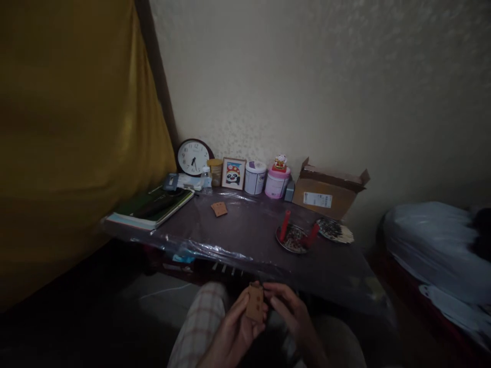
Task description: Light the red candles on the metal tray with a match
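Above my lap, at the bottom of the head view, my left hand (240,319) is closed around a small brown cardboard packet (254,302) with dark spots on its front. The packet stands nearly upright, its thumb side gripped at the left edge. Beside its upper right edge is my right hand (286,304), fingers bent with the tips close together; whatever may be between them is too small and dark to make out. Similar flat brown cardboard pieces (219,208) lie on the table (245,230), beyond both hands.
Two red candles (285,226) stand on a dark-littered plate (293,250). Next to it, a second plate holds many thin black-and-pale sticks (335,231). Along the wall are a clock (194,157), a panda picture (233,174), tins (255,178) and a cardboard box (326,191). Books (153,207) lie left.
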Action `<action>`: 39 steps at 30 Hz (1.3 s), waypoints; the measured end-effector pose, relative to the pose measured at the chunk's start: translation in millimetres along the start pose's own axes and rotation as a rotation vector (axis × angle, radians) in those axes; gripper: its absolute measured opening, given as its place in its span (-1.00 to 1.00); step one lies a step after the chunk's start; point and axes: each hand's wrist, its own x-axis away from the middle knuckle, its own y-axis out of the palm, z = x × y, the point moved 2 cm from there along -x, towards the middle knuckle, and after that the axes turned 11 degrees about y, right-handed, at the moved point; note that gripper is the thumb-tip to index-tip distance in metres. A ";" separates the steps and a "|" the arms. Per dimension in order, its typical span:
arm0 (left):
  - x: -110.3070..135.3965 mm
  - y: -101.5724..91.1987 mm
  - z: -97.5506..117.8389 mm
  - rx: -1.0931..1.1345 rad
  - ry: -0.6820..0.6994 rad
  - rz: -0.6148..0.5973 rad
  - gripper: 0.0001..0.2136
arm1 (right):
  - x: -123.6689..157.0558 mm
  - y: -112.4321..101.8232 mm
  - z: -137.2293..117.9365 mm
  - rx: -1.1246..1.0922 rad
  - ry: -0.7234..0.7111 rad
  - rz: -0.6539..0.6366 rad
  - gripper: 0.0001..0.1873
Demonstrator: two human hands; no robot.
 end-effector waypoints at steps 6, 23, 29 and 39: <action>6.2 -8.1 -8.1 -0.091 -0.092 -0.048 -0.75 | -8.7 -8.1 -3.4 0.152 0.068 0.036 -0.75; 13.4 -22.0 -16.0 -0.063 -0.188 -0.047 -0.73 | -9.8 -7.5 -4.6 0.251 0.051 0.055 -0.81; 16.7 -25.1 -14.5 0.032 -0.202 -0.012 -0.76 | -10.1 -10.1 -7.6 0.364 0.008 0.037 -0.80; 18.0 -22.5 -12.2 -0.011 -0.180 -0.032 -0.74 | -6.6 -11.1 -31.8 0.598 -0.323 -0.042 -0.85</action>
